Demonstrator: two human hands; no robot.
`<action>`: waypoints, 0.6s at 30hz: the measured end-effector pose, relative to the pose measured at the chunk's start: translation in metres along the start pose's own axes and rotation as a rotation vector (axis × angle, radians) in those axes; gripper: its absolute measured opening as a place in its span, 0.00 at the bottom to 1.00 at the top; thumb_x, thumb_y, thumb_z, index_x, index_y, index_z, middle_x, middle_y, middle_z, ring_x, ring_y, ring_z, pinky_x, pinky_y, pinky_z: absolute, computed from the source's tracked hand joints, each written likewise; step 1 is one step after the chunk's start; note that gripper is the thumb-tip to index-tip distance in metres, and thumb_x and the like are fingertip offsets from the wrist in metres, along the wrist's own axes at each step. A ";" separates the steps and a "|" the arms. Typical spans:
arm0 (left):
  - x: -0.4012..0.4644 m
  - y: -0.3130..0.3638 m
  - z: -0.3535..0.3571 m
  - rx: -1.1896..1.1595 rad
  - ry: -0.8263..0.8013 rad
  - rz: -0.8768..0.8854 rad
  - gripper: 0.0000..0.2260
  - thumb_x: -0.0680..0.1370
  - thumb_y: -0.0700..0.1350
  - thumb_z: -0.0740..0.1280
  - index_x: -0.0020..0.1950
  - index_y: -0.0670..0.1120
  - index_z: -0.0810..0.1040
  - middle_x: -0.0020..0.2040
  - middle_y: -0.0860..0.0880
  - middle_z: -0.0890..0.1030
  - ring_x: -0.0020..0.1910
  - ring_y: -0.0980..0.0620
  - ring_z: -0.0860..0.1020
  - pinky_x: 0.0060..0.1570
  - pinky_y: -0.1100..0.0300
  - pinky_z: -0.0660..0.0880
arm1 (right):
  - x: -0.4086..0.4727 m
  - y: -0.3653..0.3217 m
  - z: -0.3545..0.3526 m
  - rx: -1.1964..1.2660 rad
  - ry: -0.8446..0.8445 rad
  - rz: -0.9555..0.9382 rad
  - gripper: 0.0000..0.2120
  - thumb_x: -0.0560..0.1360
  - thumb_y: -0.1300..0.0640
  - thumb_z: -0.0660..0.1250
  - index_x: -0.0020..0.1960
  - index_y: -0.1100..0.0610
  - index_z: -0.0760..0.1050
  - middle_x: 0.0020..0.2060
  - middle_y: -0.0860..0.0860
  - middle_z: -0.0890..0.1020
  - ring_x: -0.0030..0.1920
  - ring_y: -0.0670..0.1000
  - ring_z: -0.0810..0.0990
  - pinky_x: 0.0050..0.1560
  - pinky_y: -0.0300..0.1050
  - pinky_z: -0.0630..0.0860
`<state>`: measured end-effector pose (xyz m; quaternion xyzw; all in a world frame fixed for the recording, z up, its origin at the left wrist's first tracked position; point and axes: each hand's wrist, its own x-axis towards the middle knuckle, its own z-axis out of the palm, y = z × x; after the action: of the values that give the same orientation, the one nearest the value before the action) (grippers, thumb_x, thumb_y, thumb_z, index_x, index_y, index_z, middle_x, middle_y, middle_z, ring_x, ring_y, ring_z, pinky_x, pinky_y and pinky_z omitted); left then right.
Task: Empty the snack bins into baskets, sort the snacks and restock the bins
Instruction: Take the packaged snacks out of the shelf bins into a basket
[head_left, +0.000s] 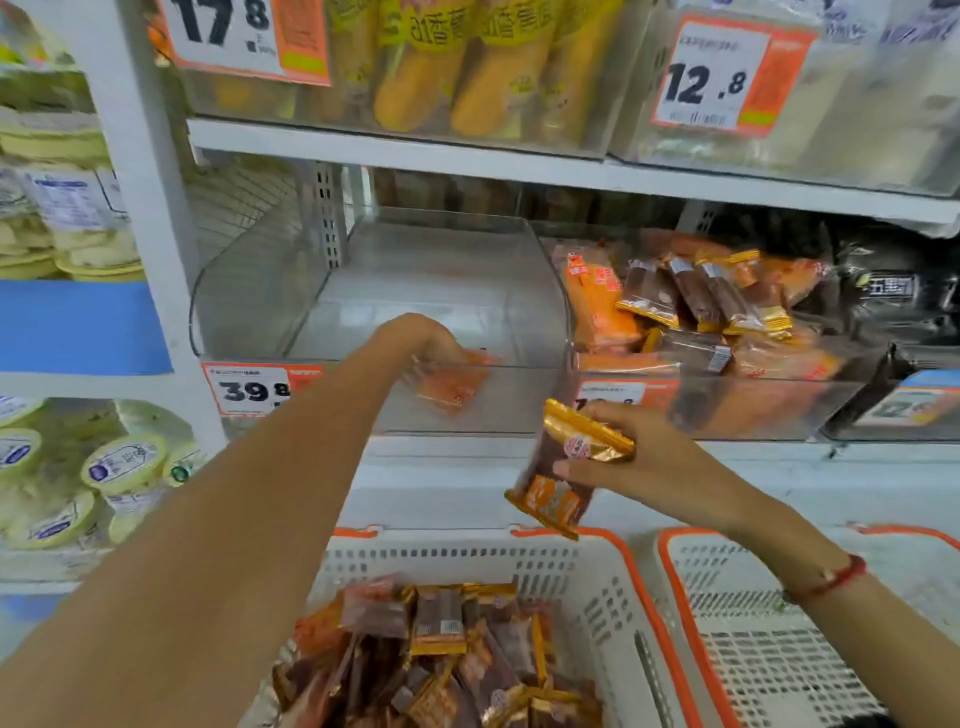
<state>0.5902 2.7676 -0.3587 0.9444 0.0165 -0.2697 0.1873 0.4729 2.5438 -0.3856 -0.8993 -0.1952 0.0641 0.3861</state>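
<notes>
Both arms outstretched: left hand (434, 345) in bin (363, 291), right hand (631, 460) gripping packet (566, 467)

The clear bin (379, 291) is transparent glossy plastic, smooth-walled, catching pale reflections. The bin beside it (727, 400) has the same see-through sheen. The brown snack packet (563, 467) in the right hand (649, 467) is shiny foil-like film with gold ends; the orange packet (447, 387) under the left hand (431, 343) is glossy film too. The near basket (597, 582) and the second basket (769, 649) are matt white perforated plastic with smooth orange rims. The shelf upright (326, 208) looks like painted metal. The price tag (249, 389) is printed paper or card. A red cord bracelet (836, 577) looks like thread.
</notes>
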 end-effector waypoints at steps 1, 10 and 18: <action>0.003 0.004 0.002 0.036 -0.004 0.001 0.17 0.81 0.54 0.62 0.68 0.48 0.71 0.49 0.48 0.83 0.45 0.55 0.81 0.45 0.67 0.76 | -0.005 0.009 0.003 -0.010 -0.035 -0.014 0.09 0.71 0.55 0.75 0.44 0.58 0.77 0.32 0.51 0.75 0.32 0.47 0.73 0.34 0.39 0.66; -0.021 -0.025 0.031 -0.067 1.223 0.339 0.21 0.74 0.48 0.71 0.64 0.44 0.70 0.63 0.43 0.69 0.60 0.44 0.69 0.48 0.52 0.73 | -0.004 0.069 0.034 -0.172 -0.130 0.002 0.08 0.73 0.55 0.73 0.52 0.53 0.80 0.44 0.49 0.83 0.44 0.50 0.81 0.47 0.54 0.77; -0.106 -0.086 0.143 -0.117 0.532 0.235 0.32 0.66 0.63 0.67 0.67 0.53 0.65 0.48 0.55 0.80 0.51 0.47 0.80 0.47 0.53 0.75 | -0.003 0.061 0.069 -0.506 -0.424 0.137 0.25 0.78 0.48 0.65 0.73 0.53 0.66 0.69 0.52 0.73 0.66 0.55 0.73 0.64 0.48 0.71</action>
<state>0.4169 2.8031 -0.4458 0.9650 -0.0289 0.0124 0.2604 0.4703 2.5504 -0.4772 -0.9443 -0.2201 0.2248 0.0962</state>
